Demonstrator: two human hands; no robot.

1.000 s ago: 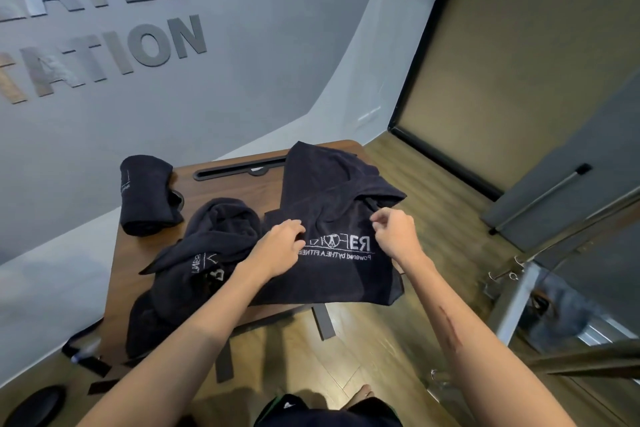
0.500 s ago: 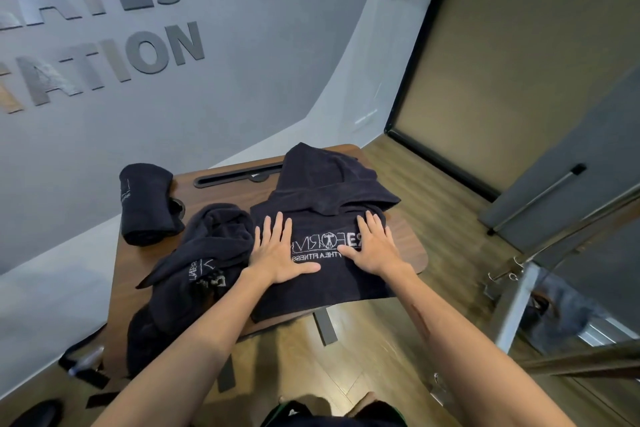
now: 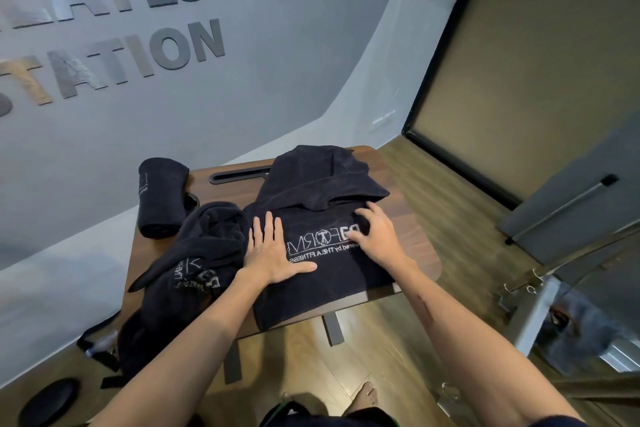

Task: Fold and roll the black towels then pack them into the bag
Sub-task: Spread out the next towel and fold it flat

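- Pressing flat with straight, spread fingers, your left hand (image 3: 273, 255) pins the logo towel (image 3: 322, 218) on the wooden table (image 3: 412, 236).
- Your right hand (image 3: 377, 236) rests on the same towel, fingers bent and splayed, gripping nothing.
- The towel's near edge hangs over the table's front edge; bare wood shows to its right.
- A crumpled towel (image 3: 194, 260) touches it on the left.
- A rolled towel (image 3: 161, 196) sits at the far-left corner.
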